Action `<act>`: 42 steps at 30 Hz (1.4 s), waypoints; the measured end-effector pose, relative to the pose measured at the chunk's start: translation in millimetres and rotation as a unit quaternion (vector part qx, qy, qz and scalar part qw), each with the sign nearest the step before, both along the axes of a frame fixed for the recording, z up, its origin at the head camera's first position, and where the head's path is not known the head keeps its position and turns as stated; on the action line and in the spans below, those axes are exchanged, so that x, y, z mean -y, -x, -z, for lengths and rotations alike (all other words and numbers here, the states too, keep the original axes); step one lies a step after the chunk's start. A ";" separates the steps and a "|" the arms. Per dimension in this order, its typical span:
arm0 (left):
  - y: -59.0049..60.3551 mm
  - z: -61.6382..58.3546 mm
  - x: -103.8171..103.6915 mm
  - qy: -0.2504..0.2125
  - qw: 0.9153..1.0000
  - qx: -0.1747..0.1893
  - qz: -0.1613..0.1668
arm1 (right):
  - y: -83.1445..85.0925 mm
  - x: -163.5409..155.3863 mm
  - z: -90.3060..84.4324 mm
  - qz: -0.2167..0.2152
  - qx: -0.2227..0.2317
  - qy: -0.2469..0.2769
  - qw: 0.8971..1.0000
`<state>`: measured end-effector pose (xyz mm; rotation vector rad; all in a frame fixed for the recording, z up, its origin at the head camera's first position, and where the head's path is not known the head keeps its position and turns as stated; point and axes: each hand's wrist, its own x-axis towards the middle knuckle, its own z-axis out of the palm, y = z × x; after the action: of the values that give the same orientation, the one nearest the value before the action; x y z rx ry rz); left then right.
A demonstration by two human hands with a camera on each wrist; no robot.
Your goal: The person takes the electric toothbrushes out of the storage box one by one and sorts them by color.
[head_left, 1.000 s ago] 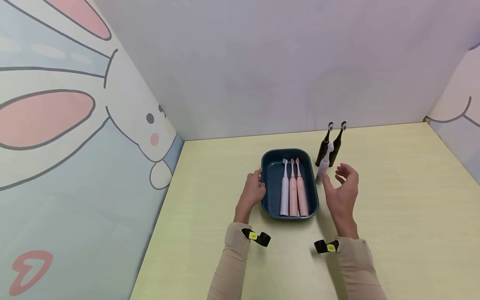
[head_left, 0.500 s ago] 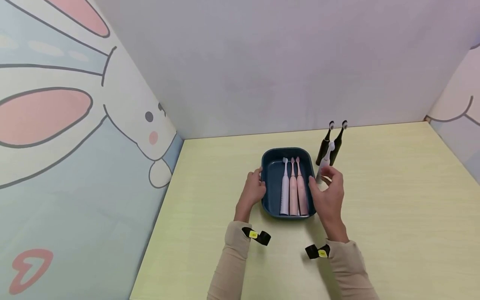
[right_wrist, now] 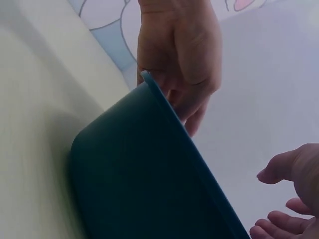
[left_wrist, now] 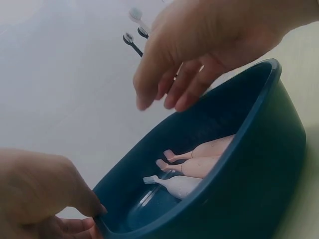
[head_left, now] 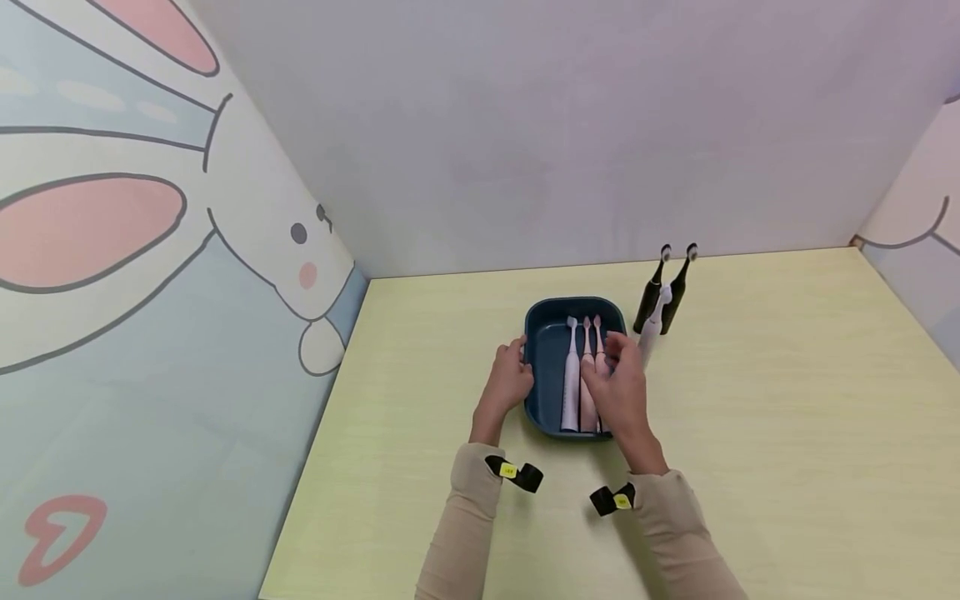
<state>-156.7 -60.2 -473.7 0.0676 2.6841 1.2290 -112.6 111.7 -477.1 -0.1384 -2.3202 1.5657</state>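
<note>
A dark blue tray [head_left: 573, 303] sits on the pale yellow table. It holds a white toothbrush [head_left: 571, 379] and two pink ones [head_left: 587, 346] lying side by side. My left hand [head_left: 510, 379] grips the tray's left rim, and the right wrist view shows its fingers [right_wrist: 179, 50] curled over the edge. My right hand [head_left: 617, 379] hovers over the right half of the tray above the pink toothbrushes. In the left wrist view its fingers [left_wrist: 169, 84] are loosely spread and hold nothing, clear of the brushes [left_wrist: 199, 167].
Just right of the tray's far corner stand two black toothbrushes [head_left: 649, 298] and a pale one [head_left: 651, 329], all upright. Cartoon-printed walls close the table on the left, back and right. Bare tabletop [head_left: 787, 400] lies to the right.
My right hand has moved left from beside the pale standing toothbrush to over the tray. My left hand has stayed on the rim.
</note>
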 end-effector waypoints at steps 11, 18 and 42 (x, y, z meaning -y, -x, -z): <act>-1.1 1.1 -0.2 -0.003 1.000 -0.003 0.002 | 10.3 13.3 3.6 -0.057 0.142 -0.064 0.986; -1.0 1.1 -0.4 -0.003 1.000 -0.002 -0.001 | 12.2 19.2 5.2 -0.084 0.190 -0.091 0.974; -1.8 -2.5 0.1 0.007 1.000 -0.009 0.000 | 20.5 33.4 3.4 -0.151 0.235 -0.229 0.932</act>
<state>-154.8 -60.2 -471.1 0.0775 2.7075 1.2136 -133.0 78.4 -480.5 -0.0429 -3.1522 1.1489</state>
